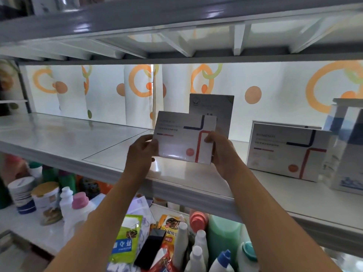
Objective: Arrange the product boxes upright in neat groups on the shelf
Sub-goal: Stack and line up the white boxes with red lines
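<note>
A flat white product box (pixel 181 137) with a blue and a red corner line hangs just above the white shelf (pixel 78 142), tilted a little. My left hand (pixel 140 154) grips its left edge and my right hand (pixel 220 152) grips its right edge. Right behind it a taller grey-white box (pixel 218 107) stands upright on the shelf. Further right a matching white box (pixel 288 152) with the same blue and red lines stands upright. Tall blue-and-white boxes (pixel 347 146) stand at the far right edge.
The shelf's left half holds nothing. A curtain with orange rings (pixel 137 83) hangs behind the shelf. The upper shelf's beam (pixel 176 14) runs close overhead. Below, a lower shelf carries tins (pixel 45 201), bottles (pixel 198 250) and snack packets (pixel 127 240).
</note>
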Demonstrator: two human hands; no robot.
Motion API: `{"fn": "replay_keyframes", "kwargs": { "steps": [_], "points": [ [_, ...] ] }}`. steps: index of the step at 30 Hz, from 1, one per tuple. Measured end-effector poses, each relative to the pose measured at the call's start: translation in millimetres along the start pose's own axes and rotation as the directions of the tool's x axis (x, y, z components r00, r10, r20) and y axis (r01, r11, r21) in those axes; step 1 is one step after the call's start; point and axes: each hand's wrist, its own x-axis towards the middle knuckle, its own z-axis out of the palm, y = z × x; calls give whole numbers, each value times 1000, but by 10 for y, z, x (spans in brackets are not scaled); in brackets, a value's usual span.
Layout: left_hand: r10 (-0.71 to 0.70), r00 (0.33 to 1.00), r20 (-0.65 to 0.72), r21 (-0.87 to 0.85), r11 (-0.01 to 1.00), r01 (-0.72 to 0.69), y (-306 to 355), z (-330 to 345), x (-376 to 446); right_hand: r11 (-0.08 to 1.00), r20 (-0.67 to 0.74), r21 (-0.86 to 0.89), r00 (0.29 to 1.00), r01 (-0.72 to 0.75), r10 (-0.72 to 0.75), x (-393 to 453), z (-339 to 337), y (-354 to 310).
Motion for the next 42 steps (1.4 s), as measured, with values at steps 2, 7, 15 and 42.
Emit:
{"fn": "replay_keyframes", "kwargs": {
  "steps": [2,7,15,42],
  "points": [
    [0,1000,0,1,1000,0,-50,-38,22,1000,-16,-9,1000,-9,9,14,-1,38],
    [-32,999,37,-69,997,35,-93,-92,54,1000,-19,11,1000,15,-14,64,-13,18],
    [-64,993,104,-195,977,83,16,-156,-126,993,-50,104,997,62,-57,-196,1,-83],
    [539,733,416,44,793,-608,889,747,-1615,603,274,774,961,-193,-44,-1760,-796,-176]
  ]
}}
